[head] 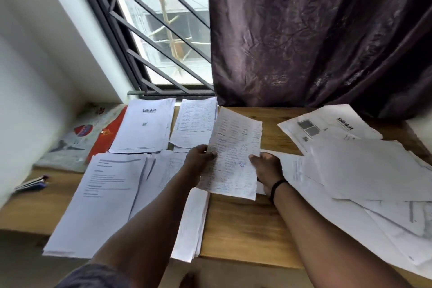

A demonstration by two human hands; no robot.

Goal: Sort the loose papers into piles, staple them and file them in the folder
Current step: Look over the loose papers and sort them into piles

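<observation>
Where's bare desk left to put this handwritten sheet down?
Bare wood lies under your hands, between the near-left piles and the loose heap on the right. A smaller strip sits below the curtain. The left side is crowded.

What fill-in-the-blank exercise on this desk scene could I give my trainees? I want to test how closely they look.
1. Both hands hold a ____ sheet above the table.
2. The black band is on the ____ wrist.
3. The pile by the window shows the printed word ____.
4. The curtain hangs on the window's ____ side.

Missing words: handwritten; right; blinkit; right
</observation>
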